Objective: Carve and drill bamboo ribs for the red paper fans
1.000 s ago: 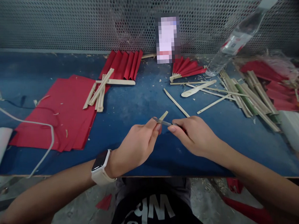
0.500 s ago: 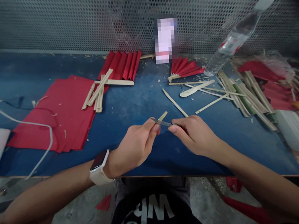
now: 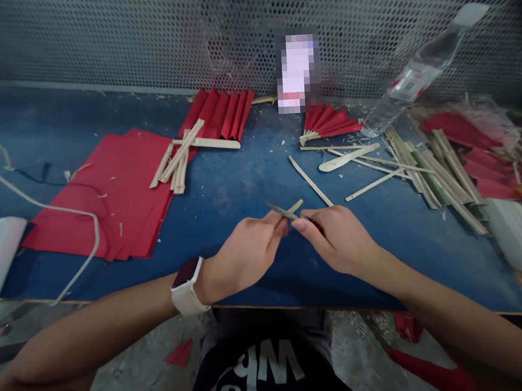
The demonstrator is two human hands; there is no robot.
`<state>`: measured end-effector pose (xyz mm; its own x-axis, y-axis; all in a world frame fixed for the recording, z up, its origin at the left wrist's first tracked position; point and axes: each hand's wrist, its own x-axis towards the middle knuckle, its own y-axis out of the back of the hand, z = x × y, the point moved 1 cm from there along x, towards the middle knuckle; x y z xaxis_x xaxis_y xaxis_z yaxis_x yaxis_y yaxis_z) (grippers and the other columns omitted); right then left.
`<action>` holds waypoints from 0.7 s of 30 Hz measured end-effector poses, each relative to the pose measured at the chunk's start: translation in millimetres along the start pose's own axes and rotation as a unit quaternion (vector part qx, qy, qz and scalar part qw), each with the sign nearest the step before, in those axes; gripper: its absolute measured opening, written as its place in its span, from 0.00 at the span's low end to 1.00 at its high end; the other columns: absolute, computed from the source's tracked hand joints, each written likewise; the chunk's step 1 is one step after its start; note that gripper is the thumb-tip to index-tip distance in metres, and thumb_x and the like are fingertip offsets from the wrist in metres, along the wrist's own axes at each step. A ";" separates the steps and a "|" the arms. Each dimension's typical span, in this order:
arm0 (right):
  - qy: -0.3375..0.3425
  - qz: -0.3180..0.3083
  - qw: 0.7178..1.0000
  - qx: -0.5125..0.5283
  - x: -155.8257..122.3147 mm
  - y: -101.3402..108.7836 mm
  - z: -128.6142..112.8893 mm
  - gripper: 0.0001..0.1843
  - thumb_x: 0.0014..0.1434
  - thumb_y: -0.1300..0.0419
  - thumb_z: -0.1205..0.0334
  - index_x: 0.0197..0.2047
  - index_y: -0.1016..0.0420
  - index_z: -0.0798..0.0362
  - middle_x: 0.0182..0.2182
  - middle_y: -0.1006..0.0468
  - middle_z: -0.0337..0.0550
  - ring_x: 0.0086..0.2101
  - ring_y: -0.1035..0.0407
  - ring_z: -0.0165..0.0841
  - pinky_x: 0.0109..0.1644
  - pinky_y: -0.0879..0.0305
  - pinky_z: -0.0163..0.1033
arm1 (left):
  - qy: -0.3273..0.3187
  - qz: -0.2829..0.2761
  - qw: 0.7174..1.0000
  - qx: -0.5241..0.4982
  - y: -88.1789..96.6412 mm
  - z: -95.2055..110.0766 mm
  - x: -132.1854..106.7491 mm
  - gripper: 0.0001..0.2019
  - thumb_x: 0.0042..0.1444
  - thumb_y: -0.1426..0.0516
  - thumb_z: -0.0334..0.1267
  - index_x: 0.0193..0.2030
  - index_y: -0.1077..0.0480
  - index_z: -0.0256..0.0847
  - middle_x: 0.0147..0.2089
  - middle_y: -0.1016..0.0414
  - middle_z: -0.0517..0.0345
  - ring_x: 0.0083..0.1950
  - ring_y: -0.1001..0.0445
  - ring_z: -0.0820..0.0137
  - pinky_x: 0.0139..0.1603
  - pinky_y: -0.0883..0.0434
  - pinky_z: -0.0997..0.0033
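Observation:
My left hand [image 3: 248, 248] is closed round a thin bamboo strip [image 3: 295, 205], whose pale tip sticks out past the fingers. In my right hand [image 3: 339, 238] is a small knife [image 3: 281, 210], gripped with the thumb along it; its handle is mostly hidden in the palm. The blade points left and lies across the strip, close to the left fingertips. Just beyond the right hand a loose bamboo strip [image 3: 310, 181] rests on the blue table [image 3: 251, 178].
Red paper sheets [image 3: 95, 198] lie left under a white cable [image 3: 46, 201]. Folded red paper [image 3: 217, 113], bamboo sticks [image 3: 182, 159], a small red fan [image 3: 329, 122], a wooden knife-shaped piece [image 3: 349, 157], a water bottle [image 3: 416, 79] and a bamboo bundle [image 3: 439, 174] surround the hands.
The left hand and its strip have shifted right, nearer the right hand. More of the knife blade now reaches past the strip on the left. The view has moved slightly.

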<state>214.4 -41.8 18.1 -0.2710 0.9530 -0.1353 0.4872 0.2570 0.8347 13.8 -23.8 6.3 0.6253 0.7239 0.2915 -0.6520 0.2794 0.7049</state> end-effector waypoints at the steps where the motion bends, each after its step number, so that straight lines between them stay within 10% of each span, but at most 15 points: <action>1: -0.005 0.003 1.000 -0.006 0.2 1.3 1.4 0.53 0.64 0.73 0.17 0.28 0.31 0.56 0.23 0.30 0.44 0.24 0.44 0.26 0.34 0.56 0.35 | 0.004 0.011 1.000 -0.014 3.3 0.6 0.9 0.16 0.77 0.56 0.34 0.41 0.31 0.39 0.30 0.21 0.60 0.26 0.23 0.71 0.29 0.32 0.71; 10: 0.012 0.025 0.999 -0.017 -1.9 6.5 5.2 0.50 0.64 0.72 0.17 0.23 0.43 0.56 0.17 0.39 0.41 0.21 0.51 0.24 0.30 0.57 0.35 | 0.023 0.023 0.995 -0.096 14.8 8.4 2.4 0.16 0.77 0.54 0.35 0.35 0.35 0.41 0.22 0.38 0.69 0.19 0.38 0.78 0.25 0.40 0.75; 21: 0.028 0.054 0.997 -0.037 -4.4 6.9 3.1 0.51 0.63 0.75 0.16 0.23 0.42 0.56 0.17 0.39 0.42 0.20 0.51 0.24 0.31 0.60 0.35 | -0.016 0.035 0.998 -0.043 14.7 7.4 0.0 0.13 0.77 0.54 0.32 0.40 0.32 0.39 0.29 0.26 0.64 0.23 0.30 0.77 0.28 0.33 0.75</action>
<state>221.5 -43.7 22.8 -0.2670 0.9636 -0.0134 0.4538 0.1379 0.8804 7.4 -24.4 21.4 0.5892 0.7234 0.3599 -0.7282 0.2825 0.6244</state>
